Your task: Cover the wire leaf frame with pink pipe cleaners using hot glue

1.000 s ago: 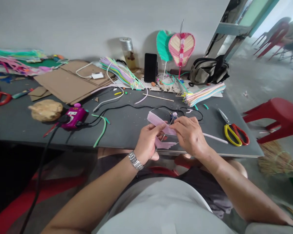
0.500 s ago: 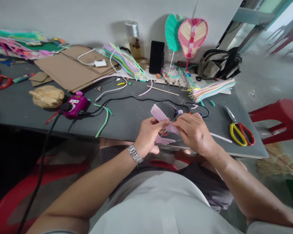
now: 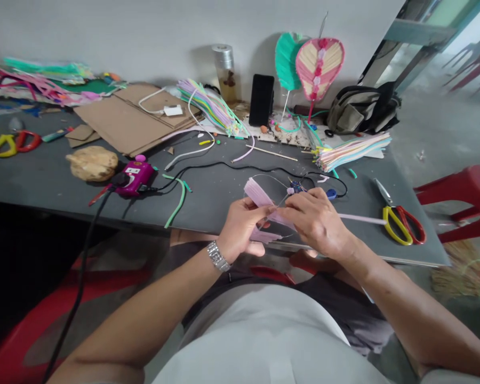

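Observation:
Over the near edge of the dark grey table (image 3: 208,197), both my hands hold a fan of pale pink straws (image 3: 256,193) fixed on a thin wire loop. My left hand (image 3: 240,226), with a metal watch at the wrist, pinches the straws from the left, fingers closed. My right hand (image 3: 316,218) is closed on the same piece from the right, and a single pink straw (image 3: 360,218) sticks out past it towards the scissors. Small beads (image 3: 294,188) sit just beyond my fingers.
Yellow and red scissors (image 3: 402,226) lie at the right. A purple glue gun (image 3: 134,178) with a black cable sits at the left, next to a tan lump (image 3: 93,162). Straw bundles (image 3: 350,149), cardboard (image 3: 132,120), a phone (image 3: 261,100), finished fans (image 3: 319,61), a bag (image 3: 358,112) and a red stool (image 3: 460,186) stand around.
My hands stay on the pink straw piece with only small finger shifts. The head view has drifted, so the table contents sit a little further right and lower in the picture.

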Motion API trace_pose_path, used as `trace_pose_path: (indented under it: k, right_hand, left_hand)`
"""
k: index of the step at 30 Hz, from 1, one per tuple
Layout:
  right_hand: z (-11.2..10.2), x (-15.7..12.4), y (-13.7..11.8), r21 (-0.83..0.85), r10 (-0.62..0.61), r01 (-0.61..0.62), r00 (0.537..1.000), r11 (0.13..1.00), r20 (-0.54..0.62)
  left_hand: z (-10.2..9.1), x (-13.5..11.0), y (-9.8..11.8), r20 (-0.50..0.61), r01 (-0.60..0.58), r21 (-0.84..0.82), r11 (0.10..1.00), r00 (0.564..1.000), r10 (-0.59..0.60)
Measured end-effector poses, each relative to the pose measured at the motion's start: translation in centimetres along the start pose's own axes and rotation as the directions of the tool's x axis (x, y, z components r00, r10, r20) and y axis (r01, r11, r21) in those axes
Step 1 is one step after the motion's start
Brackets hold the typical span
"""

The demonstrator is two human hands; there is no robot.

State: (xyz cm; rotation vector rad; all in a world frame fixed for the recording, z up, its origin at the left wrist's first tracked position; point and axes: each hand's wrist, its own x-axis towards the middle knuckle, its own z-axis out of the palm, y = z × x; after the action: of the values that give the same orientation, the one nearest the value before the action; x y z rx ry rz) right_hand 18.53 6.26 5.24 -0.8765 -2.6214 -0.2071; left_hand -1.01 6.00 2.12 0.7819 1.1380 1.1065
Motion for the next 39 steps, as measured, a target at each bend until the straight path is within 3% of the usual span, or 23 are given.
trace_pose_path:
  k: [8,23,32,36,39]
  right_hand:
    - [1.3,-0.3,-0.2,0.051,0.024,-0.019,0.994,0.999,-0.107]
    - [1.8,0.2,-0.3,0.130,0.031,-0.030,1.000,0.991,-0.006]
    - [1.6,1.5,-0.7,0.138,-0.063,0.056,0.997,0.989,0.048]
    - [1.5,2.1,-1.1,0.132,-0.080,0.079,0.997,0.988,-0.005]
    - [0.0,2.3,-1.4,0.154,-0.016,0.039,0.988,0.987,-0.153]
  left_hand:
    - [-0.5,0.0,0.3,-0.018,-0.004,-0.022,1.000,1.000,0.004]
    - [-1.4,0.5,-0.2,-0.010,-0.033,0.056,0.998,0.999,0.034]
    - [-1.9,-0.3,0.5,-0.041,-0.011,0.046,0.999,0.999,0.013]
    - [-2.5,-0.5,0.8,-0.052,-0.023,0.040,0.999,0.998,0.025]
    - [-3.1,-0.4,2.0,-0.054,-0.090,0.052,0.995,0.994,0.093]
